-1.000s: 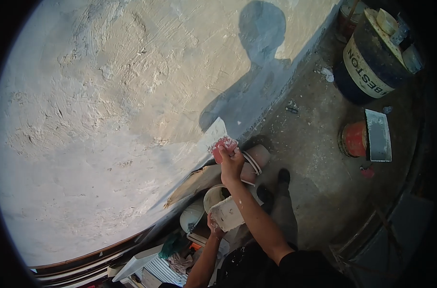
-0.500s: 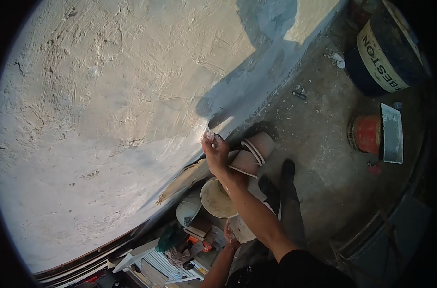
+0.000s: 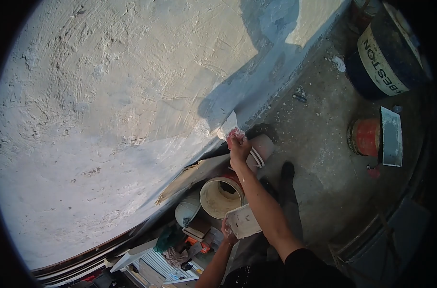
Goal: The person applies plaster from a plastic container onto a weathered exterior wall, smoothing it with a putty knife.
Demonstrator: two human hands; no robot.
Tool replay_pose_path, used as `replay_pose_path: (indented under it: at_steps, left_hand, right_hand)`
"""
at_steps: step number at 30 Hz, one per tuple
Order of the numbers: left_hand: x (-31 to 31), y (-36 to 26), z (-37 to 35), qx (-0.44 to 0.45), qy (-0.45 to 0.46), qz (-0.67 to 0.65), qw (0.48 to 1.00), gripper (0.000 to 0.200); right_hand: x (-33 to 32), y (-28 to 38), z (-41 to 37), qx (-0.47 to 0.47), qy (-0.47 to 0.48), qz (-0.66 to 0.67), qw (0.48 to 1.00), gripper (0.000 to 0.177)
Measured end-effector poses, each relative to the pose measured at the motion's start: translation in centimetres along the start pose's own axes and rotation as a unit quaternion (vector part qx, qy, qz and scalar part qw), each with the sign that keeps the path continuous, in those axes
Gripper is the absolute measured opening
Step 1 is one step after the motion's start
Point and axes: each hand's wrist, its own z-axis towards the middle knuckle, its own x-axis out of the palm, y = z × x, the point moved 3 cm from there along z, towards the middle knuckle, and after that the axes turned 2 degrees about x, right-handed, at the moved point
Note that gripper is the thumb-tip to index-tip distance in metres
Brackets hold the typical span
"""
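Note:
My right hand (image 3: 240,152) is closed on a putty knife (image 3: 233,136) with a red, putty-smeared handle. Its pale blade points up at the lower edge of the plastered wall (image 3: 146,105). Lower down, my left hand (image 3: 227,231) grips the side of a whitish rectangular plate (image 3: 245,223) with a rough, crusted edge. My right forearm hides part of the plate's right end. Just beyond the plate sits a round, putty-coated bucket (image 3: 205,200) with a dark hollow inside. A pinkish bucket (image 3: 263,146) lies under my right wrist, partly covered.
A dark drum (image 3: 382,67) lettered BESTON stands at upper right. Below it are a red bucket (image 3: 367,137) and a grey-faced flat panel (image 3: 391,137). A white helmet-like object (image 3: 186,211), a torn board (image 3: 180,180) and clutter lie along the wall. My shoes (image 3: 287,169) are on the floor.
My right hand with the putty knife has moved right and slightly down, away from the wall surface, and the blade now shows. The plate in my left hand has come more into view.

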Motion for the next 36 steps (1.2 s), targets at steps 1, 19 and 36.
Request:
replay_pose_path:
  at_steps: [1,19,36]
  left_hand:
    - [0.3,0.0,-0.1,-0.005,0.003,-0.006,1.000,0.063]
    - [-2.6,0.4,0.3,0.007,0.036,-0.067,0.997,0.061]
    - [-3.7,1.3,0.1,0.062,0.012,0.001,0.998,0.059]
  right_hand:
    - [0.5,0.2,0.0,0.005,0.025,-0.012,1.000,0.019]
    - [6.1,4.7,-5.3,0.017,0.134,0.122,0.983,0.015]
    - [5.7,8.3,-12.1,-0.057,0.115,0.005,0.992,0.019]
